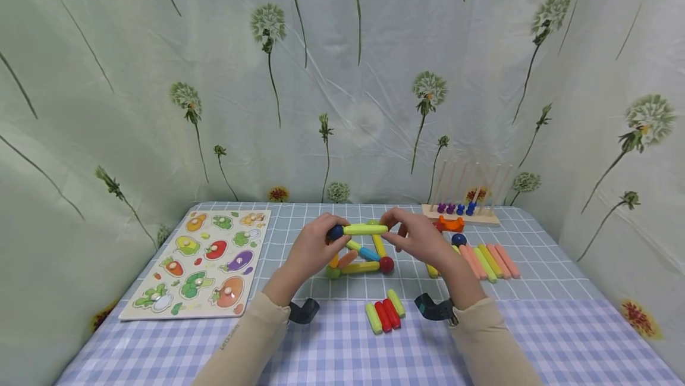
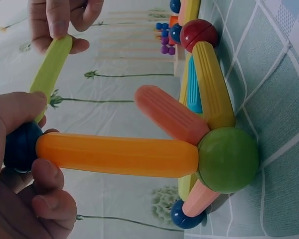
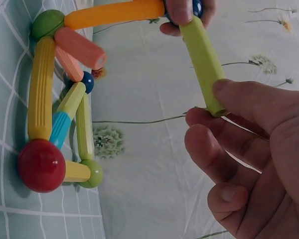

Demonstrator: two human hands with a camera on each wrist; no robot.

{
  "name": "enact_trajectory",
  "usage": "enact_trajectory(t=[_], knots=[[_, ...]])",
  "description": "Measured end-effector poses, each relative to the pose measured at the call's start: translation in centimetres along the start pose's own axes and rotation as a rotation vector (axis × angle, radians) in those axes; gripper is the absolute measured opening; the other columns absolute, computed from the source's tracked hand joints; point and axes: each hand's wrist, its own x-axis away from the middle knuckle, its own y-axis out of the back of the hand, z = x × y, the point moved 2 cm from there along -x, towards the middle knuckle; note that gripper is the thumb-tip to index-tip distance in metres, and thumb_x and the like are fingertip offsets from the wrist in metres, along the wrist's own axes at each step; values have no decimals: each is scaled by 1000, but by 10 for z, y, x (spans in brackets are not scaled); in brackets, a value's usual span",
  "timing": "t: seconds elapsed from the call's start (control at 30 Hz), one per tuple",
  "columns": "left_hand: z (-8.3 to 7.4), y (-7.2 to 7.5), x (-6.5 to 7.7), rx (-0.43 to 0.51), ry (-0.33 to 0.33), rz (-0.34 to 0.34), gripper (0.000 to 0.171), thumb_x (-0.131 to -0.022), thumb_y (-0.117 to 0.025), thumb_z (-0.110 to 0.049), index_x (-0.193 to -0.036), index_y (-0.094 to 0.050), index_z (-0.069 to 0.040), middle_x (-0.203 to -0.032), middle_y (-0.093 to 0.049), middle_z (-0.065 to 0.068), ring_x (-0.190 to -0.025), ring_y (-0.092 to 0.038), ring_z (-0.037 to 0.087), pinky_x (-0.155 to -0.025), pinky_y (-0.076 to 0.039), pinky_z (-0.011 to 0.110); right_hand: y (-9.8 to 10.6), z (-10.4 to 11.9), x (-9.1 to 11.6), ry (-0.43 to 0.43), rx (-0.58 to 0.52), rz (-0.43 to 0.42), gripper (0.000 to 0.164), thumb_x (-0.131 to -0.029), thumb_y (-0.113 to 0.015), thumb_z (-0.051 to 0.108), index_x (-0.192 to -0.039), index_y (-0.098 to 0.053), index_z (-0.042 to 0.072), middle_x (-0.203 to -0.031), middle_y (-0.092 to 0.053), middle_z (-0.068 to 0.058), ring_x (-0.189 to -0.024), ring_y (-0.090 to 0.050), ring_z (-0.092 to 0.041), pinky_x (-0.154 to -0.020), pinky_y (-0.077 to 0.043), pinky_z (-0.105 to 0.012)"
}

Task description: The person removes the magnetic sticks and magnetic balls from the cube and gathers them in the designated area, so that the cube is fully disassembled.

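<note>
We have the light green stick (image 1: 365, 229) stretched between the two grips. Our left hand (image 1: 316, 240) is clamped around the dark blue ball (image 2: 22, 147) at one end; our right hand (image 1: 420, 237) pinches the other end between thumb and fingertips. The step looks like seating stick against ball, so we would line up both grips before pressing — a skewed push could twist the joint.

Below the left grip, the orange stick (image 2: 117, 154) runs down from the ball to the green ball (image 2: 228, 159), so any shove probably travels into the frame. We should brace with the left and let the right supply gentle, straight pressure. Beneath the grips — between them and the tabletop — the salmon stick (image 2: 169, 112) juts from the green ball; we'd best keep our fingers clear of it.
</note>
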Motion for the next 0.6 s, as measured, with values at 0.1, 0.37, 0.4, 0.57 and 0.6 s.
enact_trajectory(t=[0.1, 0.37, 0.4, 0.57, 0.6], knots=[[-1, 0, 1, -19, 3, -5, 22, -91, -74, -20, -111, -69, -13, -100, -65, 1, -81, -57, 12, -76, -57, 27, 1, 2, 1, 11, 18, -1, 22, -91, -73, 18, -111, -63, 16, -97, -68, -2, -68, -57, -13, -64, -54, -23], [2, -1, 1, -33, 9, -27, 22, -91, -74, -19, -111, -69, -12, -104, -67, 3, -86, -62, 14, -79, -58, 31, -2, 4, 2, 48, 18, 80, 21, -90, -75, 18, -104, -59, 17, -93, -66, 1, -72, -57, -13, -63, -54, -23], [2, -1, 0, -33, 7, -28, 22, -91, -74, -19, -111, -69, -12, -104, -67, 3, -85, -62, 14, -79, -58, 30, -2, 4, 2, 51, 23, 76, 21, -90, -75, 18, -104, -59, 17, -93, -66, 1, -72, -56, -13, -63, -54, -23], [3, -1, 0, -29, -4, -25, 23, -91, -75, -19, -112, -70, -12, -103, -67, 3, -84, -60, 13, -77, -58, 29, 4, 4, 4, 41, 30, 5, 21, -90, -74, 18, -108, -61, 16, -95, -68, -1, -73, -57, -13, -64, -53, -22], [3, -1, 0, -28, 0, -23, 23, -91, -75, -19, -112, -70, -12, -103, -67, 3, -84, -61, 13, -78, -58, 29, 5, 4, 4, 42, 30, -18, 22, -90, -74, 18, -108, -62, 16, -96, -68, -1, -73, -57, -13, -64, -53, -22]])
